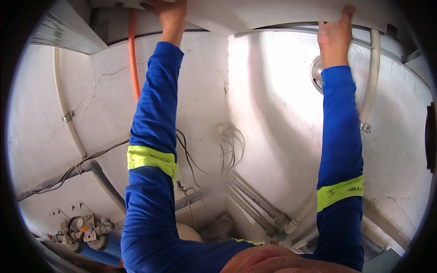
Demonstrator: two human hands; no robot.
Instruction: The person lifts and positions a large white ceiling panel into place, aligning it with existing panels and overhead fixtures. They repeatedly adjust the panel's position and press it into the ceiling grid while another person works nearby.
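Both my arms reach up in blue sleeves with yellow-green bands. Across the top of the head view spans a pale, flat panel [259, 16]. My left hand [171, 17] grips its near edge toward the left, the fingertips partly cut off by the picture's upper rim. Farther right, my right hand [336, 38] is closed on the same edge, thumb against the panel's face and the other fingers mostly hidden. A dark gap shows between the panel and the metal edge trim [291, 28] along the wall top.
An orange hose [133, 54] hangs left of my left arm; a pale hose [373, 73] hangs beside my right. A louvred cover [68, 29] tilts at upper left. Below are grey pipes [259, 200], cables [186, 150], and blue filter housings [102, 250]. A round metal fixture [316, 75] sits on the wall.
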